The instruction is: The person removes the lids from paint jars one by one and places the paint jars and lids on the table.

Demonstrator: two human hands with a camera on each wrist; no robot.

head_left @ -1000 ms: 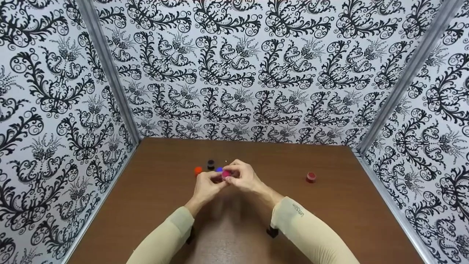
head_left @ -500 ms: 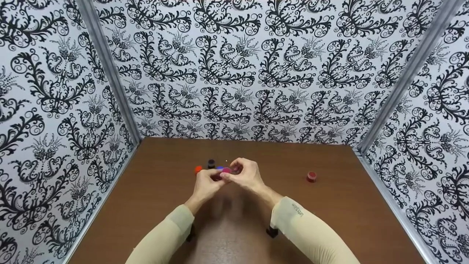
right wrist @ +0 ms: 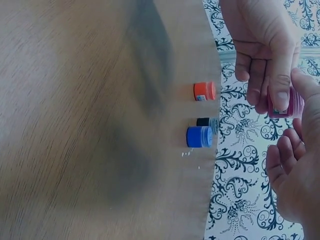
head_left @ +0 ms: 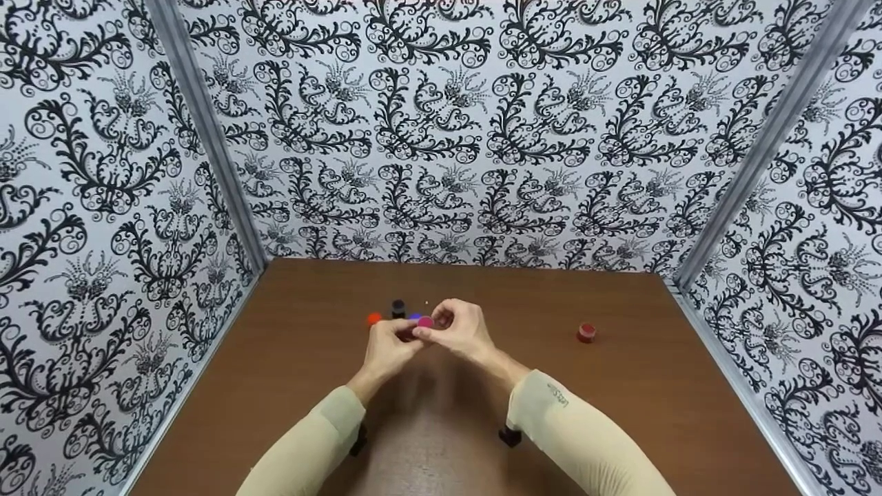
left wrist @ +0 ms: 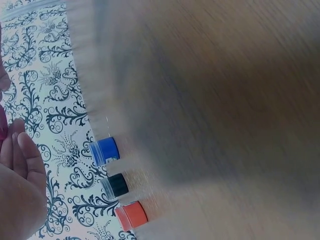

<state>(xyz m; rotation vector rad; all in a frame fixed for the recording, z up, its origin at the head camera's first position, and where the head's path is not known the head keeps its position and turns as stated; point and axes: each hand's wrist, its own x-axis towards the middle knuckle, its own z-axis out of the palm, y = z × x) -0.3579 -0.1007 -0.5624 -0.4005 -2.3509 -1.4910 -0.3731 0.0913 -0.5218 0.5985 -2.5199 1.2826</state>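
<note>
My left hand grips a small magenta paint jar, its thumb pressed along the jar's side in the right wrist view. My right hand meets it from the right, thumb and forefinger at either side of the jar's lid end, the other fingers curled loosely. Both hands are raised over the table. Only the curled fingers of a hand and a sliver of the magenta jar show at the edge of the left wrist view.
Beyond my hands stand an orange jar, a black jar and a blue jar. A red jar sits alone to the right on the brown table. Patterned walls enclose the back and sides.
My right fingers have shifted back from the front of the magenta jar, with the thumb still against it. The jar has risen slightly in the head view; my left hand stays nearly still.
</note>
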